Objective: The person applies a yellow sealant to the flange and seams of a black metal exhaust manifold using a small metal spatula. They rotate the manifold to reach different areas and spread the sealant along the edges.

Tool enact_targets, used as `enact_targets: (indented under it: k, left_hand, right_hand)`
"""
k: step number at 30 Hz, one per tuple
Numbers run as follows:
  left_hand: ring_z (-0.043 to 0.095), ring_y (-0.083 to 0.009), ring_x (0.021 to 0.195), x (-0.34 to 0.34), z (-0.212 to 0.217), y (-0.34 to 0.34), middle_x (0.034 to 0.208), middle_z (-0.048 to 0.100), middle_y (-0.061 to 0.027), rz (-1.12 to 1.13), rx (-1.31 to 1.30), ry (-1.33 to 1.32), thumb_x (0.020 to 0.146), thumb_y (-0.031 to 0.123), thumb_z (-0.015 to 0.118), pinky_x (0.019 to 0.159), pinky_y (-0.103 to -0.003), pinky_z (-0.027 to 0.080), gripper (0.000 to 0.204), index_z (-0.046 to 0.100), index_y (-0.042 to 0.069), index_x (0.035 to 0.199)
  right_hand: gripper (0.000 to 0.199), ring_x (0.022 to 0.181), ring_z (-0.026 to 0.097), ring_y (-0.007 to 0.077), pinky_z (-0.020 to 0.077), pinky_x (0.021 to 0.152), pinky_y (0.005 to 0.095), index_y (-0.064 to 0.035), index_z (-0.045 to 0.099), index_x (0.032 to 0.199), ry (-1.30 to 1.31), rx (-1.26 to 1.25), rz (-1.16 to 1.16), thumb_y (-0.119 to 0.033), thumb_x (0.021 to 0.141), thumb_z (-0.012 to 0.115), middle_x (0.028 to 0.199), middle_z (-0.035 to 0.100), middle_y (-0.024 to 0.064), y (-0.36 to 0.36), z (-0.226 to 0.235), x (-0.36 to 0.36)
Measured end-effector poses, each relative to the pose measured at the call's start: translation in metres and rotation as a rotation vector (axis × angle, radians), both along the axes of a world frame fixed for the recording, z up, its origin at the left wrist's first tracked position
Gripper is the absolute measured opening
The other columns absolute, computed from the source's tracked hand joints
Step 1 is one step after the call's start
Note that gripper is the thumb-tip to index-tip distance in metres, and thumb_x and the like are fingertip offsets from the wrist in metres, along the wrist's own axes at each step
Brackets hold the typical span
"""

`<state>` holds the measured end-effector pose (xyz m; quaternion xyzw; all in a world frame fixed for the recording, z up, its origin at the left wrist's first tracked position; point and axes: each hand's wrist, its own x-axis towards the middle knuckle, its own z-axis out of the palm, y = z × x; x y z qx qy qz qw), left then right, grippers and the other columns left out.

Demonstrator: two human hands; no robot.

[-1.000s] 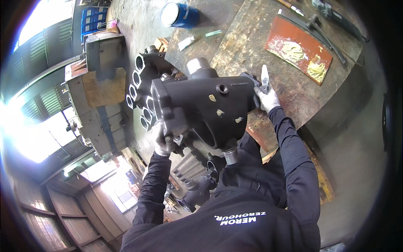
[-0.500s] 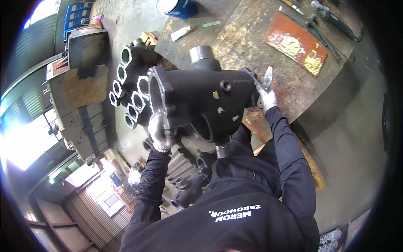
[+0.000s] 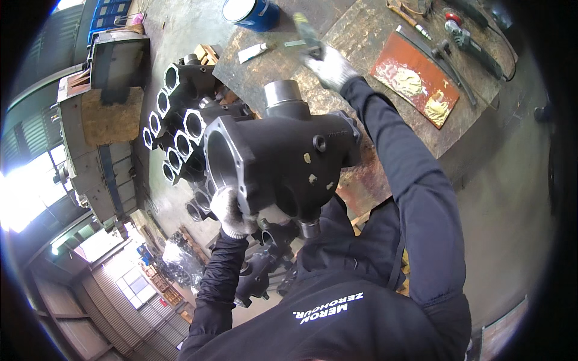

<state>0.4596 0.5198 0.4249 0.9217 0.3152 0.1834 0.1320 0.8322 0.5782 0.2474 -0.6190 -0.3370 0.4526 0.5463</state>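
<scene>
A large black cast pipe housing (image 3: pixel 283 156) lies in front of me, with a bare metal collar (image 3: pixel 282 95) on its far side and a wide flanged opening at its left end. Small pale putty patches mark its side. At the lower rim of that flange, my gloved left hand (image 3: pixel 232 212) is closed around the edge. My gloved right hand (image 3: pixel 330 67) is beyond the housing, over the table, closed on a putty knife (image 3: pixel 309 36). Motion blurs the knife's blade.
A reddish-brown board (image 3: pixel 391 63) carries pale yellow putty (image 3: pixel 436 109). Past it lie a hammer (image 3: pixel 445 51) and an angle grinder (image 3: pixel 466 42). A white tube (image 3: pixel 252 53) lies near a blue bucket (image 3: pixel 259 15). Several similar black castings (image 3: pixel 198 78) stand on the left.
My right hand has left the housing's right end and swung far and leftward over the table with the putty knife. My left hand stays on the flange; the view has shifted slightly.
</scene>
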Motion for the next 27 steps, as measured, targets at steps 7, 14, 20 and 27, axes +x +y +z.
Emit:
enact_targets:
  k: [7,14,20,27]
  left_hand:
    - [0.069,-0.0352,0.074,0.027,0.014,-0.031,0.080,0.067,-0.0120,-0.050,0.003,0.105,0.057,0.022,0.073,0.074,-0.043,0.056,0.036,0.064,0.005,0.087]
    - [0.074,-0.0297,0.084,0.053,0.015,-0.065,0.096,0.075,-0.0102,-0.229,-0.066,0.183,0.057,0.033,0.085,0.079,-0.043,0.059,0.056,0.069,0.003,0.101]
    - [0.072,-0.0263,0.094,0.066,0.020,-0.072,0.103,0.074,-0.0136,-0.669,0.147,0.233,0.067,0.031,0.066,0.089,-0.040,0.057,0.049,0.072,0.003,0.106]
    - [0.065,-0.0235,0.071,0.117,0.011,-0.003,0.078,0.064,-0.0056,-1.276,0.157,0.234,0.067,0.029,0.068,0.071,-0.039,0.053,0.035,0.067,0.007,0.094]
  right_hand:
    - [0.055,0.095,0.071,0.0299,0.0541,0.087,0.0400,-0.0048,0.065,0.127,-0.181,-0.202,0.587,-0.047,0.092,0.070,0.113,0.073,0.0194,0.056,0.017,-0.018]
    - [0.048,0.087,0.073,0.0309,0.0565,0.080,0.0417,-0.0009,0.074,0.104,-0.309,-0.246,0.595,-0.046,0.087,0.075,0.095,0.075,0.0208,0.007,0.023,-0.003]
    - [0.043,0.084,0.073,0.0378,0.0579,0.075,0.0459,0.0012,0.071,0.096,-0.149,-0.374,0.239,-0.040,0.083,0.077,0.087,0.073,0.0242,-0.110,0.013,0.022]
    - [0.024,0.082,0.066,0.0150,0.0557,0.073,0.0331,-0.0006,0.071,0.099,-0.033,-0.260,-0.518,-0.018,0.088,0.083,0.088,0.072,0.0047,-0.257,-0.010,0.013]
